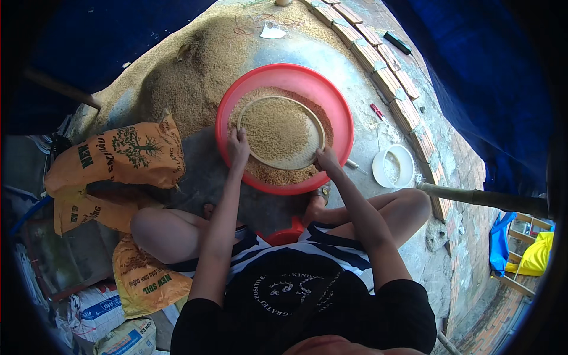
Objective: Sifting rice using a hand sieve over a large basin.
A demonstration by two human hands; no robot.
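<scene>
A round sieve (pixel 313 155) with a pale rim hangs over a wide red basin (pixel 341 106). Tan grain-like material (pixel 275 127) is spread over its mesh, with a barer patch on the right side. My left hand (pixel 238 147) is closed on the left part of the rim. On the lower right part of the rim, my right hand (pixel 326 160) grips too. More of the tan material (pixel 278 176) lies in the basin below and around the sieve. Whether the sieve touches that material cannot be made out.
A large heap of tan husks (pixel 183 89) rises at the far left. Orange printed sacks (pixel 118 155) lie left of my knees. To the right are a white bucket (pixel 393 167), a small red tool (pixel 376 111), a brick row (pixel 384 77) and a bamboo pole (pixel 482 198).
</scene>
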